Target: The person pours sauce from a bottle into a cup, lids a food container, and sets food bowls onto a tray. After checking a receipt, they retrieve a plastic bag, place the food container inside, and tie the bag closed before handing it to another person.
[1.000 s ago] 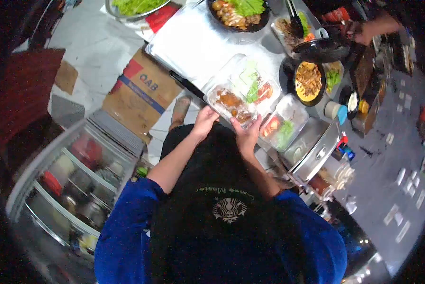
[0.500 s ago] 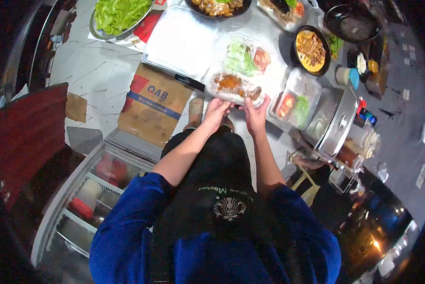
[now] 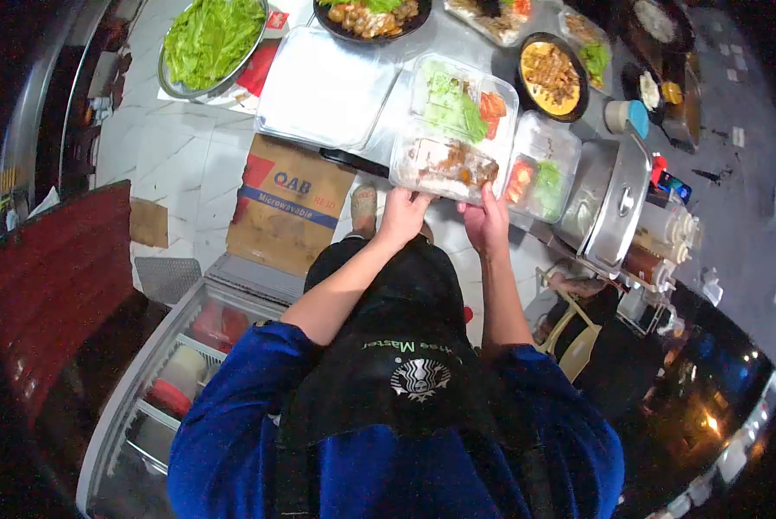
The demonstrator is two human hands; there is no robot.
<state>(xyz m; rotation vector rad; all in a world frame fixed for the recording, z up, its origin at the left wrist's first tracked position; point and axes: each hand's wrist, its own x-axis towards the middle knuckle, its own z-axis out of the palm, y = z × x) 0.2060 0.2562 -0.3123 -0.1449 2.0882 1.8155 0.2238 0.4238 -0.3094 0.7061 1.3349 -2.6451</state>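
A clear plastic food container [image 3: 403, 164] sits at the table's near edge, with lettuce and tomato in its back compartments and browned meat on something white in front. My left hand [image 3: 405, 216] grips its near edge, fingers bent and partly hidden beneath the rim. At the near right corner, my right hand [image 3: 487, 223] has its thumb on the rim and its fingers curled below. Glare hides whether a lid covers the food. Just to the right lies a second clear container [image 3: 564, 143] with tomato and lettuce.
Stacked clear containers [image 3: 314, 86] lie left of my hands, beside a black handle [image 3: 353, 162]. Around them are a lettuce bowl [image 3: 165, 80], a black bowl of yellow food [image 3: 551, 76] and a steel pan [image 3: 615, 203]. Below stands a cardboard box [image 3: 275, 229].
The container has moved slightly right, and its front compartment now lies in line with the back ones. Both hands have shifted slightly down, still at its near edge. The view has shifted a little.
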